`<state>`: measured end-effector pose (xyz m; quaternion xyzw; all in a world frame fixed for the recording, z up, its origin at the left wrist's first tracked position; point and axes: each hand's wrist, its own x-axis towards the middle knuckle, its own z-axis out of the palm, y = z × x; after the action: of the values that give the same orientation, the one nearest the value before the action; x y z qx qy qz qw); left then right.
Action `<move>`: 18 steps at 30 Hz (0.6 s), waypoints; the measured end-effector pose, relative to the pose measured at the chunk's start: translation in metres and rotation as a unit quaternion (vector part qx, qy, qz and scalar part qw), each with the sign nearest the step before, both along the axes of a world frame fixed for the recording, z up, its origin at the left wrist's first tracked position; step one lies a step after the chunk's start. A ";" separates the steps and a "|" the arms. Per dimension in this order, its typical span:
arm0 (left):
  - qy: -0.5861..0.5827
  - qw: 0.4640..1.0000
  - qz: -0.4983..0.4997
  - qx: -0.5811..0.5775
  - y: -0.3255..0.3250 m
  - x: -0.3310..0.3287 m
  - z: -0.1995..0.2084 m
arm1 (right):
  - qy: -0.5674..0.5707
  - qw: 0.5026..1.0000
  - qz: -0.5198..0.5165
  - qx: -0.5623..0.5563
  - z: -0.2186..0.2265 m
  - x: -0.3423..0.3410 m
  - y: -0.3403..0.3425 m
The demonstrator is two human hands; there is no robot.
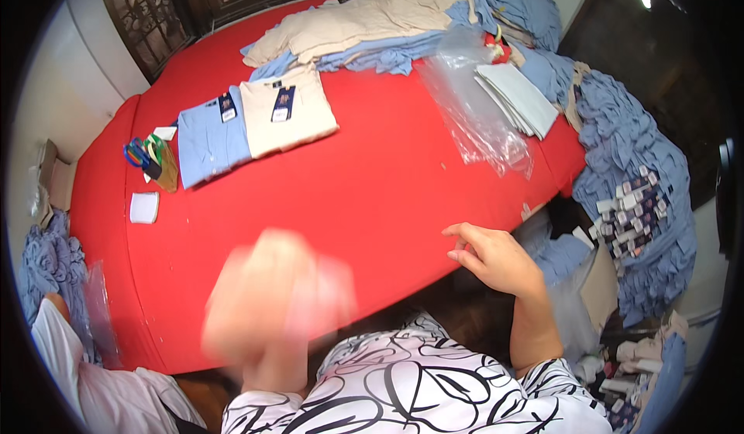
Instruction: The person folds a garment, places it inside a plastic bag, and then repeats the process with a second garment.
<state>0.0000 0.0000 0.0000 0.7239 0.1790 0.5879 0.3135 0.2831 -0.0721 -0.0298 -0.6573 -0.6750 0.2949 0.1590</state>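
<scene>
My left hand (263, 294) is smeared by motion above the near side of the red table (372, 178). A pale pinkish blur shows beside its fingers; whether it holds anything I cannot make out. Over the table's near right edge hovers my right hand (496, 257), its fingers loosely bent and apart, nothing in them. Beyond my hands, toward the left, lie a folded light blue shirt (203, 143) and a folded cream shirt (298, 128), side by side and touching. Each bears a dark hang tag.
Left of the shirts stand a yellowish holder (164, 172) with scissors and a small white pad (144, 208). Clear plastic bags (473, 116) and folded white sheets (518, 99) lie far right. Garment piles (364, 19) cover the back; tags (632, 213) rest on blue cloth. Another person's sleeve (58, 341) is lower left.
</scene>
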 end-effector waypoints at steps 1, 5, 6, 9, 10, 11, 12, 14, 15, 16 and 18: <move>0.019 1.000 0.003 0.001 0.004 0.003 0.005 | 0.021 1.000 -0.017 -0.015 -0.021 0.004 0.007; 0.008 0.926 0.166 -0.340 0.082 0.028 -0.122 | -0.021 0.997 0.067 0.033 -0.061 0.055 0.110; 0.064 0.891 0.219 -0.391 0.085 0.021 -0.127 | -0.010 0.995 0.096 0.024 -0.076 0.054 0.127; 0.005 0.836 0.343 -0.429 0.097 -0.005 -0.177 | 0.059 0.991 0.120 -0.029 -0.088 0.056 0.167; 0.002 0.813 0.393 -0.429 0.099 -0.018 -0.180 | 0.104 0.986 0.109 -0.078 -0.094 0.053 0.182; -0.002 0.788 0.442 -0.428 0.100 -0.032 -0.182 | 0.106 0.984 0.118 -0.081 -0.100 0.050 0.201; -0.030 0.758 0.488 -0.432 0.101 -0.049 -0.186 | 0.107 0.982 0.132 -0.086 -0.107 0.044 0.221; -0.041 0.724 0.576 -0.378 0.119 -0.094 -0.210 | 0.150 0.977 0.125 -0.087 -0.120 0.028 0.257; -0.047 0.704 0.616 -0.351 0.130 -0.116 -0.221 | 0.192 0.972 0.109 -0.084 -0.127 0.017 0.274; -0.049 0.683 0.648 -0.333 0.145 -0.136 -0.224 | 0.236 0.964 0.091 -0.082 -0.136 0.005 0.292; -0.048 0.643 0.708 -0.288 0.184 -0.186 -0.216 | 0.266 0.962 0.043 -0.036 -0.157 -0.024 0.332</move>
<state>-0.1855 0.1843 -0.2159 0.2202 0.7819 0.5832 0.0021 0.2592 0.2599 -0.1865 -0.5304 -0.6253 0.4896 0.2964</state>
